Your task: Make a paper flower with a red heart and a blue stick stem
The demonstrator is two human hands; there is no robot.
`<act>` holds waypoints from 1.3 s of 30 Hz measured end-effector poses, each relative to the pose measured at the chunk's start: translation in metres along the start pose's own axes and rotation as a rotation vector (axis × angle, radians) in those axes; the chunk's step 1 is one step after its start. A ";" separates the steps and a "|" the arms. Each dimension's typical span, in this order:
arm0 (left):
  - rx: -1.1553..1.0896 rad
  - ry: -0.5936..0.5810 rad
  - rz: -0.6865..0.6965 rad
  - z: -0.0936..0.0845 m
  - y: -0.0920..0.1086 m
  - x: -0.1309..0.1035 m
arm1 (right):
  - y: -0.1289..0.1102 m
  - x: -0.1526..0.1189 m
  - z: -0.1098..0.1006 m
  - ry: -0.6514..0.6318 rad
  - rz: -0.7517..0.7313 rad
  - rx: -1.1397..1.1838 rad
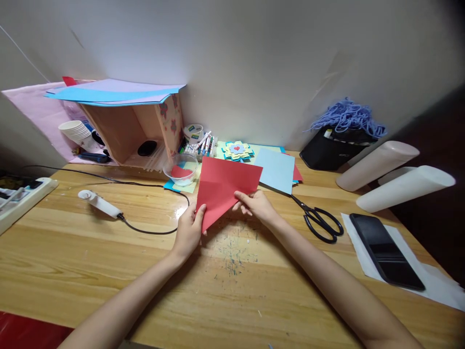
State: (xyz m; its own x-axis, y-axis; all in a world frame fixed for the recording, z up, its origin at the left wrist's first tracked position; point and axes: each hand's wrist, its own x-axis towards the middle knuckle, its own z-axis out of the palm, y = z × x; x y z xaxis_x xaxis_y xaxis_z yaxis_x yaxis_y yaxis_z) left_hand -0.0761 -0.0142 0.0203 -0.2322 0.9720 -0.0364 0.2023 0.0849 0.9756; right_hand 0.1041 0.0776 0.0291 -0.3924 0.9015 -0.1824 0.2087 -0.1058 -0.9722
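A sheet of red paper is held up above the wooden table, tilted, with a faint crease across it. My left hand pinches its lower left corner, thumb on the front face. On the lower right edge, my right hand grips the same sheet between thumb and fingers. Behind the paper lie a light blue sheet stack and a layered paper flower with a red heart at its centre. Black-handled scissors rest to the right of my right hand, their blades partly under the blue sheets.
A glue gun with a black cord lies at left, near a power strip. Behind stand a clear bowl, a cardboard box and markers. At right are a phone, white rolls and a black pouch with blue yarn.
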 end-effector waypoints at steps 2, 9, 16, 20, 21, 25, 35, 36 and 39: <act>-0.011 -0.004 -0.007 -0.001 0.000 0.001 | 0.004 0.008 -0.011 0.056 -0.033 0.024; 0.014 -0.029 -0.031 -0.007 -0.003 0.005 | -0.007 0.011 -0.038 0.184 -0.081 0.080; 0.010 -0.186 -0.073 -0.016 0.005 0.012 | -0.021 -0.004 -0.053 -0.202 0.070 -0.197; 0.009 -0.280 -0.189 -0.020 0.007 0.018 | -0.018 -0.001 -0.045 -0.098 0.034 -0.120; 0.000 -0.278 -0.221 -0.020 0.007 0.018 | -0.016 0.000 -0.040 -0.074 0.019 -0.064; -0.050 -0.268 -0.200 -0.015 0.005 0.014 | -0.008 -0.005 -0.010 -0.151 0.011 0.094; -0.021 -0.277 0.032 -0.011 0.009 0.009 | -0.002 -0.011 0.006 -0.236 0.111 -0.008; -0.016 -0.281 0.037 -0.013 0.010 0.010 | -0.003 -0.009 0.000 -0.218 0.109 -0.028; 0.032 -0.353 -0.030 -0.021 0.009 0.014 | -0.006 -0.004 -0.020 -0.196 0.094 -0.103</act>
State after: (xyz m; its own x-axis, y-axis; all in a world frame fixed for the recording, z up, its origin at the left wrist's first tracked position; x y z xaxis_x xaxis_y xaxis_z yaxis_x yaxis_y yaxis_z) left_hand -0.0973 -0.0041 0.0335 0.1031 0.9843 -0.1433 0.2314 0.1163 0.9659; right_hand 0.1222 0.0829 0.0381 -0.5312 0.7899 -0.3065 0.3387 -0.1337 -0.9314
